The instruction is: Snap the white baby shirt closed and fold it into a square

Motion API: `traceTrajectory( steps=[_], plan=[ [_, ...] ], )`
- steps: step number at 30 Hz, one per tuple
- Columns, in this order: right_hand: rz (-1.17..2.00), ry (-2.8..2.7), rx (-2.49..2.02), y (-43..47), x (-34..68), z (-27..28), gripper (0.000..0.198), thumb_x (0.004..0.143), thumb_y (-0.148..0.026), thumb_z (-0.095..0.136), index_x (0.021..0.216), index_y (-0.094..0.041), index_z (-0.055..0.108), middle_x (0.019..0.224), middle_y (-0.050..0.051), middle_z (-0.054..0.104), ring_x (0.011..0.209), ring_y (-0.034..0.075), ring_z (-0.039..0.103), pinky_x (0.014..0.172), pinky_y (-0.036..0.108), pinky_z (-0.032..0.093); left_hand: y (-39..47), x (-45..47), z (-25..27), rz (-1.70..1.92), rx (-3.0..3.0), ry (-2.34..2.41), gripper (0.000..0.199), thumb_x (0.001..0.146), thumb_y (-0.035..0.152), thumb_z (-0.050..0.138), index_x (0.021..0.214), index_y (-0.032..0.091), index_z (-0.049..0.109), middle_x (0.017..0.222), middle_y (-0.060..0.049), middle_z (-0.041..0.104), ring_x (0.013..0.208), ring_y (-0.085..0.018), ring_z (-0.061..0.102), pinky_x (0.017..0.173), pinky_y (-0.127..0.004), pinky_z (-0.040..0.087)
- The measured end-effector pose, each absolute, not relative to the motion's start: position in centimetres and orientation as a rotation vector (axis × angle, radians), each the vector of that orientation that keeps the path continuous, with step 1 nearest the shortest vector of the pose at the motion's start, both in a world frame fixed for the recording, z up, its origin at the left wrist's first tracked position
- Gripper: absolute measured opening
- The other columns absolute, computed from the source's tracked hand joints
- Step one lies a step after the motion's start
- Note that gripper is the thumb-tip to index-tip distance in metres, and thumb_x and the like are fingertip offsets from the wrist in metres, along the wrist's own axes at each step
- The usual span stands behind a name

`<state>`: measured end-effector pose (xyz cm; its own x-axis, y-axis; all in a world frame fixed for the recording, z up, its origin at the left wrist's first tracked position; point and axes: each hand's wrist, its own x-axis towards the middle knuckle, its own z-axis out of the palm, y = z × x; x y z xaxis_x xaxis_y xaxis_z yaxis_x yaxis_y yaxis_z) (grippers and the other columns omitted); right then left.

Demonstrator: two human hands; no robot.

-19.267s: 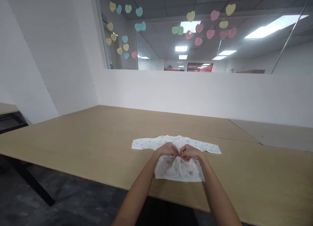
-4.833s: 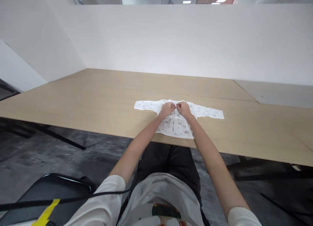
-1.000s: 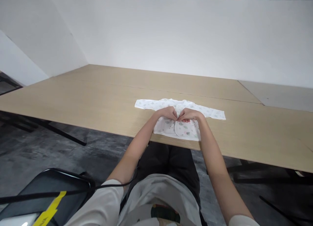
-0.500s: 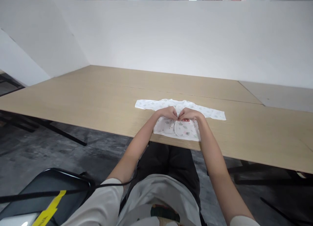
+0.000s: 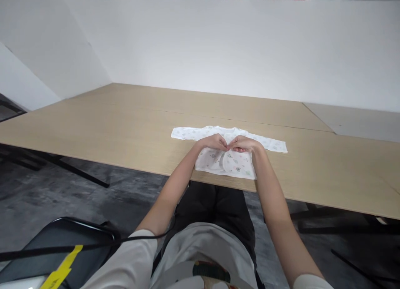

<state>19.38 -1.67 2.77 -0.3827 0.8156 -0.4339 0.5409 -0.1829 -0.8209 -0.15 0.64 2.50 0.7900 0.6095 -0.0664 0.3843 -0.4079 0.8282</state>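
Observation:
A small white baby shirt point(image 5: 239, 167) with a faint print lies flat on the table, sleeves stretched out to both sides and its hem toward me. Over the middle of its front opening, my left hand point(image 5: 215, 142) and my right hand point(image 5: 243, 144) meet fingertip to fingertip. Both pinch the fabric at the front edges, and the cloth is slightly raised below them. Whether a fastener sits between the fingers is hidden.
The wooden table point(image 5: 125, 126) runs wide to both sides, with a white partition point(image 5: 200, 47) behind it. A black chair point(image 5: 62, 255) stands at my lower left, crossed by a black cable point(image 5: 103, 242) with a yellow tag point(image 5: 64, 268).
My hands stay pinched at the shirt's front and have shifted very slightly, lifting the cloth between them a little. The shirt's sleeves lie as before.

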Motion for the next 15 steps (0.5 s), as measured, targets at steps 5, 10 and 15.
traceTrajectory(
  steps=[5,10,15],
  plan=[
    [1.609,-1.852,-1.567,-1.3,19.4,2.3,0.026,0.065,-0.031,0.076,0.057,-0.014,0.058,0.046,-0.004,0.046,0.037,0.003,0.032,0.033,0.016,0.025,1.0,-0.1,2.1,0.205,2.109,0.739,0.023,0.059,0.027,0.071,0.078,0.014,0.070,0.048,0.006,0.045,0.049,-0.007,0.038,0.051,-0.021,0.028],
    [1.610,-1.918,-1.566,-0.8,19.7,1.6,0.019,0.065,-0.028,0.074,0.060,-0.013,0.062,0.046,-0.004,0.046,0.037,0.003,0.033,0.033,0.016,0.023,1.1,0.0,2.1,0.186,2.131,0.773,0.024,0.060,0.028,0.072,0.080,0.015,0.071,0.052,0.005,0.049,0.051,-0.007,0.043,0.054,-0.021,0.032],
    [1.596,-1.910,-1.559,-0.9,19.7,1.7,0.016,0.065,-0.026,0.073,0.061,-0.013,0.064,0.045,-0.003,0.046,0.037,0.003,0.032,0.033,0.017,0.024,1.3,0.0,2.0,0.194,2.147,0.774,0.024,0.063,0.032,0.072,0.081,0.016,0.073,0.059,0.002,0.059,0.058,-0.009,0.049,0.061,-0.022,0.037]
  ],
)
